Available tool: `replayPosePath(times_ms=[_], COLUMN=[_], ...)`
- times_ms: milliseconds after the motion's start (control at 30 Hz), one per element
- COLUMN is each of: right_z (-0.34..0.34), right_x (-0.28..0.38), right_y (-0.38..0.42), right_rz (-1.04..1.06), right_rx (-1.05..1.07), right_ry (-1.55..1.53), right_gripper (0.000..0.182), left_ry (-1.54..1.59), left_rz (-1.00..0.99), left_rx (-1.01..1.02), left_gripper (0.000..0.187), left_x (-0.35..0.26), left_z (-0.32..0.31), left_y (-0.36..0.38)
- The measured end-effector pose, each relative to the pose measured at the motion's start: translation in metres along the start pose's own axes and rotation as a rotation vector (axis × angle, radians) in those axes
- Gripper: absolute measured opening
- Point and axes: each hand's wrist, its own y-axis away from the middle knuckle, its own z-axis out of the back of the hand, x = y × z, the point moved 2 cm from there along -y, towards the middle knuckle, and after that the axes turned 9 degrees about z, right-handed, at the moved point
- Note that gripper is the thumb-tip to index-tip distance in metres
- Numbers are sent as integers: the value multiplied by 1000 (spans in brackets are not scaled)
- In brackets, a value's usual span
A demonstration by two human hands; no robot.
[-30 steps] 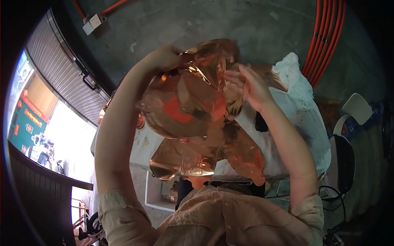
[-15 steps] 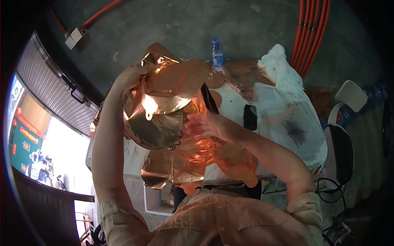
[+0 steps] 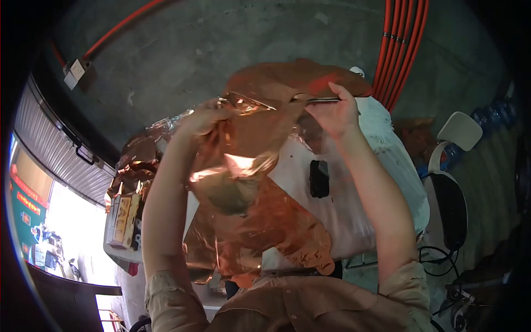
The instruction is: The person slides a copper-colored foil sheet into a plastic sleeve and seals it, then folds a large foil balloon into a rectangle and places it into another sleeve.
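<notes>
Copper-coloured shiny foil (image 3: 249,135) hangs between my hands over the white-covered table, with a wide brown part of the sheet (image 3: 276,77) raised at the back. My left hand (image 3: 207,119) is closed on the foil's upper left edge, where it crumples. My right hand (image 3: 338,113) pinches the sheet's edge at the right, thumb above; a thin dark strip shows beside the thumb. More foil with rounded ends (image 3: 282,221) lies across the near side of the table. A black phone-like object (image 3: 319,179) rests to the right of the foil.
At the table's left stand a yellowish boxed item (image 3: 126,221) and crumpled foil (image 3: 135,166). White fluffy material (image 3: 376,119) lies at the back right of the white cover (image 3: 387,182). A chair (image 3: 448,205) with a dark pad stands to the right, near cables.
My right hand has moved up and away from the middle to the sheet's back right edge. The foil is lifted and spread wider. The view has shifted, showing more of the table's left side.
</notes>
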Motion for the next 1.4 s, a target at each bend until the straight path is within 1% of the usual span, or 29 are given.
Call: replayPosePath(times_ms=[100, 133, 167, 233, 267, 300, 333, 367, 400, 433, 500, 533, 567, 633, 667, 733, 767, 800, 900, 933, 967, 1033, 1100, 1167, 1200, 1233, 1333, 1367, 1400], right_z=[33, 39, 44, 56, 61, 75, 92, 110, 115, 129, 167, 185, 199, 220, 230, 246, 253, 244, 203, 196, 188, 178, 175, 182, 186, 189, 184, 196, 221], right_x=[21, 27, 32, 43, 50, 57, 63, 68, 68, 69, 64, 60, 58, 46, 45, 48, 47, 50, 55, 60, 67, 81, 92, 101, 103, 106, 115, 123, 140], right_y=[-28, -33, -37, -45, -47, -55, -63, -73, -78, -87, -103, -104, -109, -106, -104, -116, -118, -116, -106, -102, -98, -92, -88, -85, -84, -82, -77, -82, -90], right_rz=[22, 55, 58, 195, 228, 232, 219, 205, 261, 264, 297, 315, 312, 382, 373, 350, 340, 279, 274, 237, 241, 150, 154, 296, 324, 328, 442, 442, 538], right_rx=[-15, -21, -20, -152, -207, -206, -217, -230, -363, -365, -391, -538, -546, -797, -819, -773, -748, -672, -631, -635, -635, -522, -488, -469, -554, -547, -599, -593, -582], right_ry=[114, 129, 135, 196, 191, 196, 175, 156, 156, 163, 250, 333, 337, 343, 342, 346, 348, 427, 542, 695, 697, 736, 711, 1114, 1042, 1044, 840, 842, 894], right_gripper=[35, 25, 25, 12, 4, 4, 5, 6, 7, 7, 9, 13, 13, 16, 16, 18, 20, 22, 28, 34, 34, 45, 49, 34, 39, 39, 55, 55, 57], left_ry=[0, 4, 1, -1, -75, -148, -145, -326, -507, -501, -820, -855, -853, -932, -936, -1067, -1068, -1072, -1073, -1073, -1071, -1120, -1143, -1170, -1142, -1114, -1072, -1070, -1092], left_rz=[13, 6, 21, 30, 10, -10, -15, -56, -97, -100, -225, -128, -122, -351, -335, -470, -457, -461, -468, -466, -470, -458, -474, -493, -484, -474, -476, -477, -429], left_rx=[3, 6, 46, 92, 122, 150, 154, 68, -22, -17, -530, -632, -626, -471, -453, -334, -323, -303, -284, -286, -285, -264, -260, -270, -230, -190, -222, -227, -181], left_gripper=[20, 20, 19, 18, 21, 24, 24, 30, 36, 36, 41, 46, 46, 44, 44, 49, 49, 51, 55, 55, 55, 58, 57, 56, 56, 57, 58, 58, 58], left_x=[1, 3, 5, 5, 3, 2, 1, 1, 3, 8, 24, 37, 48, 72, 87, 108, 112, 111, 107, 105, 104, 105, 105, 104, 103, 102, 100, 99, 99], left_z=[-25, -29, -34, -43, -50, -56, -61, -66, -72, -81, -98, -108, -117, -135, -140, -145, -143, -141, -144, -144, -144, -146, -149, -151, -154, -156, -160, -158, -157], left_y=[-45, -64, -84, -126, -147, -167, -187, -206, -222, -233, -245, -251, -255, -254, -252, -247, -249, -253, -254, -254, -254, -254, -253, -254, -254, -253, -247, -246, -245])
